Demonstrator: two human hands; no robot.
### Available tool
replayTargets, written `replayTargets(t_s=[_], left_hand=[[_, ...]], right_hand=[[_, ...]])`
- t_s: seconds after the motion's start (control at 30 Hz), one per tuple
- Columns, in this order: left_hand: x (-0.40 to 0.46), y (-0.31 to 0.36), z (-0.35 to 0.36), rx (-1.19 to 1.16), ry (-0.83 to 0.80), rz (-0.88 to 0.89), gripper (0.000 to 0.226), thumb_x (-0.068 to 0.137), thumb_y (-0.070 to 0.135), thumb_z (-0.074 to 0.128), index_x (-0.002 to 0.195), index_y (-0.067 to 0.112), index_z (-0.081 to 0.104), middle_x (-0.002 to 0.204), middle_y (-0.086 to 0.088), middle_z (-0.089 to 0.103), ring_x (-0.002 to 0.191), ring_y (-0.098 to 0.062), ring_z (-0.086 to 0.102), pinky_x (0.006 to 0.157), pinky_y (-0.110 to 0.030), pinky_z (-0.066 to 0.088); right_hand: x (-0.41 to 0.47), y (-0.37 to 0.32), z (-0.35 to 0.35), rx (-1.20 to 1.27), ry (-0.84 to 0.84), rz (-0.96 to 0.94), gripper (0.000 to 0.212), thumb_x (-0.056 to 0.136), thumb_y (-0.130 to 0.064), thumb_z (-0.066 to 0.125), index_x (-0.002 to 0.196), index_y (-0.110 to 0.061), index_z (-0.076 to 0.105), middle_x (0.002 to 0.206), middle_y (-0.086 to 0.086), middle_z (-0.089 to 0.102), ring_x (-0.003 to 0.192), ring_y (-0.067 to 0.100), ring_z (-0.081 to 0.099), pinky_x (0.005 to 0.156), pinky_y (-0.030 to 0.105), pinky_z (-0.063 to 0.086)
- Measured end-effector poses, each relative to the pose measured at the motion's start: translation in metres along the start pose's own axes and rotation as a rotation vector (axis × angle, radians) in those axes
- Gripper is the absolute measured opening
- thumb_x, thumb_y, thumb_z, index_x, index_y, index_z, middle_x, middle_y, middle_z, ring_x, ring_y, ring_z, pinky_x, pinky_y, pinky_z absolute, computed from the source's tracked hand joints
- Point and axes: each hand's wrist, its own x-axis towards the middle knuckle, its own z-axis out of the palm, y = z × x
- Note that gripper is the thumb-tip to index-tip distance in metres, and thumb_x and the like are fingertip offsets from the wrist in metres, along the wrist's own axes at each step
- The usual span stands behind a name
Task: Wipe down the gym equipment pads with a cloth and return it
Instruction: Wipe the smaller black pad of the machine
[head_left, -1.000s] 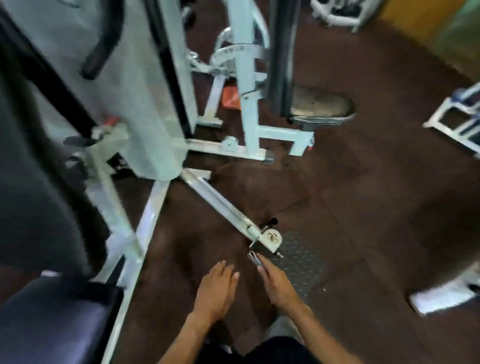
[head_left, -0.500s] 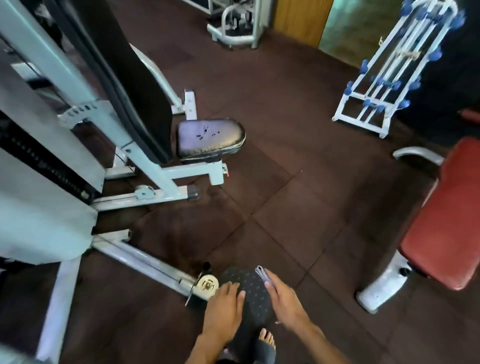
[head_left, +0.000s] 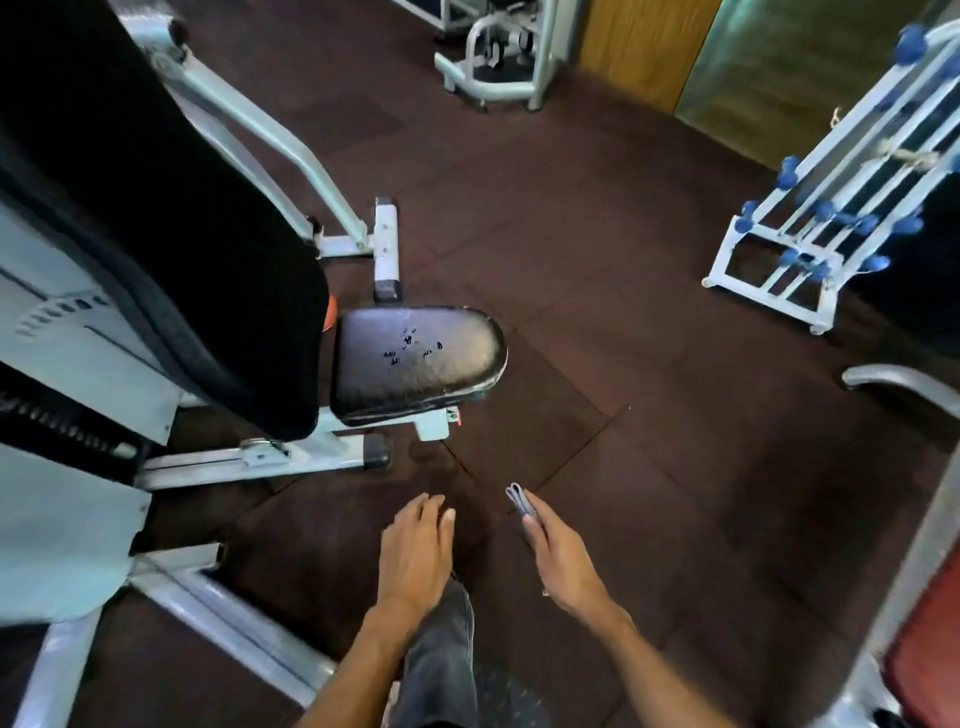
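Note:
A black seat pad (head_left: 415, 358) with small tears in its top sits on a pale metal machine frame, left of centre. A tall black back pad (head_left: 156, 208) rises behind it at the left. My right hand (head_left: 561, 561) reaches forward low in the view and pinches a small folded grey-blue cloth (head_left: 519, 500) at its fingertips, seen edge-on. My left hand (head_left: 415, 551) is beside it with relaxed fingers and holds nothing. Both hands are short of the seat pad, above the dark floor.
A white rack (head_left: 774, 254) with blue knobs stands at the right. A red padded bench (head_left: 924, 649) fills the bottom right corner. Pale frame bars (head_left: 223, 618) cross the floor at lower left. Another machine (head_left: 498, 57) stands at the back. My trouser leg (head_left: 441, 660) is below.
The view has swung right and moved forward, so the seat pad is larger and nearer. Both hands stay out in front, the right one still pinching the cloth.

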Motion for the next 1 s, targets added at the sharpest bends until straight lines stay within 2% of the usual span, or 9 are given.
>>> replayTargets(t_s=[0.13,0.23,0.4,0.57,0.63,0.77,0.87,0.93,1.0], left_hand=[[0.112,-0.014,-0.023,-0.012,0.054,-0.044,0.051,0.102,0.042,0.029,0.135,0.013,0.055,0.143,-0.009,0.053,0.132,-0.025,0.05,0.11,-0.04,0.04],[0.184,-0.036,-0.037,-0.04,0.13,-0.087,0.063,0.097,0.047,0.024,0.131,0.007,0.058,0.14,-0.014,0.055,0.13,-0.03,0.052,0.107,-0.044,0.042],[0.274,-0.081,-0.032,-0.029,0.184,-0.164,0.049,0.102,0.036,0.037,0.141,0.008,0.048,0.151,-0.014,0.044,0.14,-0.029,0.041,0.114,-0.046,0.034],[0.334,-0.117,-0.022,0.033,0.271,-0.136,0.06,0.1,0.043,0.022,0.149,0.01,0.036,0.159,-0.013,0.03,0.149,-0.026,0.027,0.118,-0.045,0.028],[0.352,-0.13,-0.012,0.029,0.275,-0.171,0.061,0.101,0.043,0.02,0.151,0.01,0.032,0.162,-0.012,0.024,0.151,-0.025,0.021,0.12,-0.045,0.025],[0.366,-0.148,0.008,0.008,0.293,-0.24,0.059,0.103,0.041,0.017,0.155,0.013,0.02,0.166,-0.005,0.01,0.153,-0.018,0.008,0.124,-0.041,0.018],[0.364,-0.153,0.016,-0.016,0.317,-0.231,0.055,0.105,0.037,0.015,0.156,0.016,0.016,0.166,0.001,0.006,0.153,-0.012,0.004,0.124,-0.033,0.013],[0.362,-0.154,0.016,-0.055,0.315,-0.216,0.055,0.104,0.037,0.015,0.156,0.018,0.017,0.166,0.004,0.006,0.153,-0.01,0.002,0.123,-0.032,0.015],[0.362,-0.154,0.014,-0.056,0.316,-0.219,0.055,0.104,0.037,0.014,0.156,0.019,0.017,0.166,0.005,0.005,0.153,-0.01,0.002,0.123,-0.033,0.017]], right_hand=[[0.117,-0.026,0.006,-0.019,-0.019,0.037,0.043,0.102,-0.031,0.041,0.144,-0.022,0.042,0.145,-0.008,0.049,0.133,0.005,0.044,0.111,0.019,0.032],[0.199,-0.046,0.014,-0.009,-0.052,0.024,0.042,0.103,-0.029,0.041,0.144,-0.023,0.043,0.145,-0.012,0.047,0.134,0.003,0.043,0.108,0.011,0.029],[0.326,-0.074,0.028,-0.063,-0.049,-0.096,0.043,0.104,-0.029,0.037,0.146,-0.02,0.04,0.148,-0.014,0.04,0.138,-0.001,0.034,0.11,0.007,0.023],[0.416,-0.084,0.063,-0.363,-0.165,-0.295,0.048,0.106,-0.028,0.03,0.153,-0.019,0.023,0.16,-0.004,0.021,0.15,0.012,0.009,0.124,0.031,0.007],[0.443,-0.079,0.087,-0.495,-0.142,-0.361,0.048,0.106,-0.023,0.031,0.153,-0.016,0.022,0.161,0.0,0.018,0.151,0.016,0.005,0.124,0.039,0.004],[0.467,-0.075,0.136,-0.712,-0.01,-0.485,0.047,0.103,-0.018,0.038,0.149,-0.009,0.032,0.158,0.008,0.029,0.149,0.029,0.019,0.122,0.041,0.016],[0.436,-0.065,0.147,-0.78,-0.153,-0.676,0.054,0.1,-0.014,0.046,0.151,-0.011,0.026,0.16,0.006,0.023,0.15,0.027,0.014,0.121,0.039,0.015],[0.402,-0.05,0.128,-0.87,-0.311,-0.786,0.058,0.101,-0.018,0.043,0.153,-0.016,0.018,0.163,0.0,0.014,0.151,0.021,0.006,0.122,0.037,0.013],[0.387,-0.033,0.093,-0.96,-0.403,-0.878,0.058,0.1,-0.024,0.04,0.153,-0.019,0.019,0.162,-0.003,0.016,0.151,0.019,0.01,0.12,0.037,0.016]])
